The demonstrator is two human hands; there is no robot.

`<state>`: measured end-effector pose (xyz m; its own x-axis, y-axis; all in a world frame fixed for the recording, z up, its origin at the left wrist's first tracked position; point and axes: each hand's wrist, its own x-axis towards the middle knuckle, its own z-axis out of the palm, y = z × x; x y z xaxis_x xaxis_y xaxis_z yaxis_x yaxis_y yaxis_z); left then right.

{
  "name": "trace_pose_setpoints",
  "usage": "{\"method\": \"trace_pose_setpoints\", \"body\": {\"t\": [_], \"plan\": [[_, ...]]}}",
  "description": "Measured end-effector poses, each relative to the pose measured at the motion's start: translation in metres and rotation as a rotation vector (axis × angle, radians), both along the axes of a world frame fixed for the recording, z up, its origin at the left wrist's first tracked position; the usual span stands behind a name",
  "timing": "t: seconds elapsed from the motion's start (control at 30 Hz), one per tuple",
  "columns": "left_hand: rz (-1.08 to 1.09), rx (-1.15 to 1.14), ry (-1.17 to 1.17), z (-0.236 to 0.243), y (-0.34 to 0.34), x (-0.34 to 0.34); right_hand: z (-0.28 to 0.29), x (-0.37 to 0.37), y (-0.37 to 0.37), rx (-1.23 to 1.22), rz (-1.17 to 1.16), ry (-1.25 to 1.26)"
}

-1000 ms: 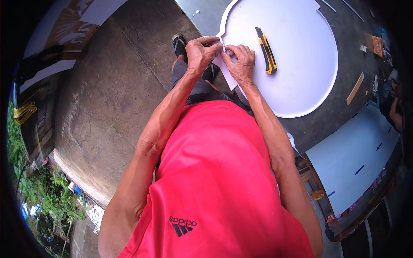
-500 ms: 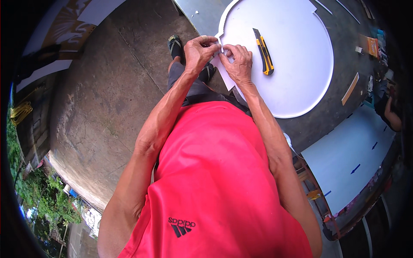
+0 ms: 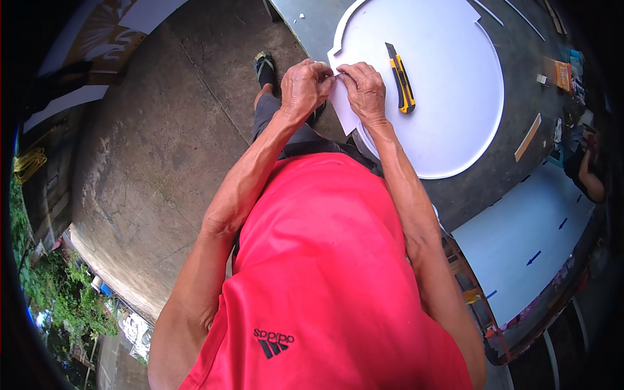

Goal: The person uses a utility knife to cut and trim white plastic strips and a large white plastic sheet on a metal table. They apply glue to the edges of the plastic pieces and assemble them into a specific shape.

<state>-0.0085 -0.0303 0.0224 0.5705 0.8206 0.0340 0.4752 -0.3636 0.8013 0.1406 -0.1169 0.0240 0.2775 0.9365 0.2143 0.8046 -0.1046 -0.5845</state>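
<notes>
A large round white panel (image 3: 448, 123) with a thin raised rim lies on the dark table. At its left edge, where the rim steps inward, my left hand (image 3: 304, 89) is closed, thumb and fingertips pinched on a thin white strip. Its fingers hide most of that strip. My right hand (image 3: 365, 93) meets it there, thumb and forefinger pinched on the same strip, the wrist over the panel. Below the fingertips a flat white flap (image 3: 343, 112) sticks out past the table edge. A yellow and black utility knife (image 3: 402, 81), blade out, rests on the panel right of my right hand.
The dark table (image 3: 481, 172) carries a wooden strip (image 3: 528, 138), thin white strips (image 3: 524, 18) and an orange package (image 3: 563, 76). A pale blue sheet (image 3: 520, 244) lies at the right, near another person's arm (image 3: 590, 175). Concrete floor (image 3: 149, 130) spreads to the left.
Both hands have turned slightly and drawn closer at the fingertips, covering the strip that showed between them. My right hand has shifted a little. The knife stays on the panel.
</notes>
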Motion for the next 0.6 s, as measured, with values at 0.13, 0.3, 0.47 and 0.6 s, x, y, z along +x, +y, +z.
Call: {"method": "trace_pose_setpoints", "body": {"t": [0.13, 0.3, 0.47, 0.6], "plan": [[0.050, -0.042, 0.033, -0.002, 0.001, 0.004, 0.005, -0.002, 0.002, -0.041, -0.095, 0.201], [0.232, -1.021, -0.372, 0.003, 0.006, 0.003, 0.015, -0.011, -0.005, -0.093, -0.279, 0.636], [0.265, -1.116, -0.507, -0.001, -0.002, 0.007, 0.012, -0.025, -0.009, -0.111, -0.327, 0.901], [0.228, -0.998, -0.412, 0.007, 0.000, 0.008, 0.009, -0.025, -0.008, -0.087, -0.344, 0.574]]}}
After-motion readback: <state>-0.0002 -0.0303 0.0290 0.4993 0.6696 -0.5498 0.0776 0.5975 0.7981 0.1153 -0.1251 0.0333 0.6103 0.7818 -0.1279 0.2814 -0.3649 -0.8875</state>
